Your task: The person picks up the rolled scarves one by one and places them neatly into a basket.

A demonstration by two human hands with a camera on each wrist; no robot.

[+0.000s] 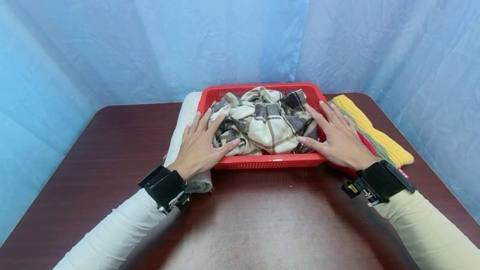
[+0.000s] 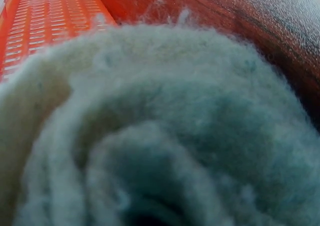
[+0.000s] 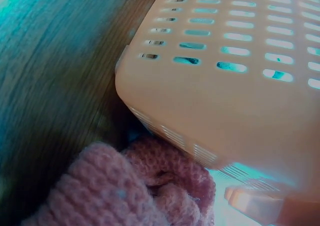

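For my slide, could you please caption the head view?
Both hands, left hand and right hand, rest on a plaid cloth in a red basket.

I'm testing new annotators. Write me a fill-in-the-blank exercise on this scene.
1. The plaid cloth lies in a ____ basket.
2. Both hands, the left hand and the right hand, rest on the ____.
3. The yellow knit lies to the basket's ____.
Missing words: red; cloth; right

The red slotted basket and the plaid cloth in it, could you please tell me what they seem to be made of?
The red slotted basket looks like moulded plastic, smooth and slightly glossy, its walls pierced by even rows of slots. The cream and grey plaid cloth seems a soft woven fabric, perhaps wool or flannel: it lies in loose crumpled folds with a matt surface.
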